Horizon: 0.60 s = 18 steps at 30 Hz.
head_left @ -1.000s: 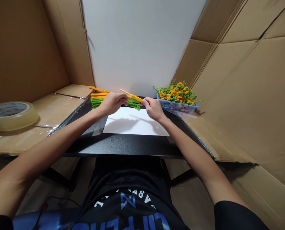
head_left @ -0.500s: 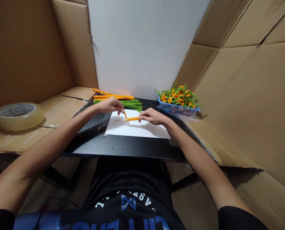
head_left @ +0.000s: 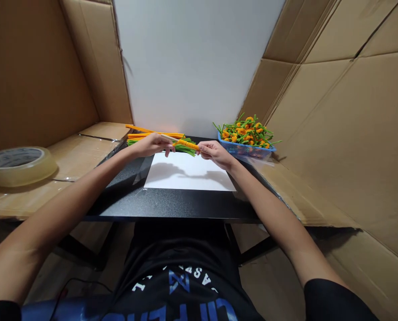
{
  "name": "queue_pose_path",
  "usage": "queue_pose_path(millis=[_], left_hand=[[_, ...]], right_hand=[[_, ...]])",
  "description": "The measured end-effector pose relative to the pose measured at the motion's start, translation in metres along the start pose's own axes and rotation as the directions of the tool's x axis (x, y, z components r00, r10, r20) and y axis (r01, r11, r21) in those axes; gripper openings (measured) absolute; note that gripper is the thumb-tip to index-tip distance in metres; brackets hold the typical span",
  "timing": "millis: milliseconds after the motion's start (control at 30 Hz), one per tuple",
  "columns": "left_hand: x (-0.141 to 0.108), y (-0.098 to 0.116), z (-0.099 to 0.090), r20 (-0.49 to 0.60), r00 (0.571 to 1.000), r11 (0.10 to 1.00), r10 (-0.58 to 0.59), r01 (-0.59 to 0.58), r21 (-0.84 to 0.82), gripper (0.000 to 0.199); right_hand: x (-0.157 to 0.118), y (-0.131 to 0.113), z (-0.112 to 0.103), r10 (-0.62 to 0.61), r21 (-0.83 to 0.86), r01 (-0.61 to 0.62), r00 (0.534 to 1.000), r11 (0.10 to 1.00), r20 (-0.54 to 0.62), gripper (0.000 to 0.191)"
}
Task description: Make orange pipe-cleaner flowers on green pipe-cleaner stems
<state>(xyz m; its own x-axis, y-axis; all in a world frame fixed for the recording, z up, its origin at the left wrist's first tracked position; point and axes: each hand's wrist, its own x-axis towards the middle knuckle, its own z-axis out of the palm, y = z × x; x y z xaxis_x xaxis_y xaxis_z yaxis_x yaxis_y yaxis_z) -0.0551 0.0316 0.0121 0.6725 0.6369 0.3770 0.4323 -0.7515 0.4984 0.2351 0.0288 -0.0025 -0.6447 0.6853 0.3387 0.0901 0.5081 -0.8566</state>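
An orange pipe cleaner (head_left: 187,143) is coiled round a thin pale stick (head_left: 168,137), held up above a white sheet of paper (head_left: 188,176). My left hand (head_left: 157,145) is closed at the left end of the coil, its fingertips pinching the orange pipe cleaner. The bare part of the stick passes over those fingers. At the coil's right end, my right hand (head_left: 214,151) grips the wound pipe cleaner with its fingers curled. Just behind the left hand lie green pipe cleaners (head_left: 188,149) and straight orange pipe cleaners (head_left: 140,129).
A blue basket (head_left: 247,150) at the back right holds several orange and green pipe-cleaner pieces (head_left: 247,131). A roll of clear tape (head_left: 20,166) lies on cardboard at the left. Cardboard walls flank the black table (head_left: 172,205), with a white panel (head_left: 195,67) behind.
Both hands have lifted the stick and coil off the paper, and the stick now tilts down to the right. The loose orange end no longer stands up beside the left fingers.
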Motion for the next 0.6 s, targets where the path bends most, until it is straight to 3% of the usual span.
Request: queue_pose_path(millis=[67,133,267,333,433,500,600], left_hand=[[-0.002,0.000,-0.008,0.094,0.995,0.999,-0.016,0.021,-0.043,0.034],[-0.002,0.002,-0.013,0.112,0.993,0.999,-0.031,0.034,-0.024,0.030],[0.000,0.015,-0.007,0.122,0.990,0.986,-0.071,0.051,0.158,0.025],[0.002,0.025,0.003,0.057,0.996,0.946,-0.068,0.046,0.322,0.023],[0.003,0.038,0.019,-0.098,0.995,0.827,0.011,0.046,0.560,0.026],[0.004,0.042,0.027,-0.150,0.987,0.790,0.051,0.052,0.611,0.029],[0.005,0.035,0.033,-0.238,0.968,0.824,0.073,0.076,0.562,0.030]], right_hand=[[-0.002,-0.004,-0.001,0.010,-0.039,-0.006,0.992,0.999,0.124,0.048],[-0.004,-0.010,-0.002,0.041,-0.182,-0.001,0.975,0.983,0.218,0.045],[-0.004,-0.017,0.005,0.113,-0.549,0.044,0.962,0.835,0.250,0.033],[-0.003,-0.017,0.011,0.117,-0.677,0.032,0.978,0.735,0.174,0.028],[-0.002,-0.016,0.018,0.052,-0.771,-0.066,0.998,0.634,-0.042,0.027],[-0.001,-0.012,0.019,-0.009,-0.761,-0.149,0.980,0.632,-0.199,0.028],[0.002,-0.005,0.016,-0.062,-0.650,-0.201,0.931,0.733,-0.359,0.031]])
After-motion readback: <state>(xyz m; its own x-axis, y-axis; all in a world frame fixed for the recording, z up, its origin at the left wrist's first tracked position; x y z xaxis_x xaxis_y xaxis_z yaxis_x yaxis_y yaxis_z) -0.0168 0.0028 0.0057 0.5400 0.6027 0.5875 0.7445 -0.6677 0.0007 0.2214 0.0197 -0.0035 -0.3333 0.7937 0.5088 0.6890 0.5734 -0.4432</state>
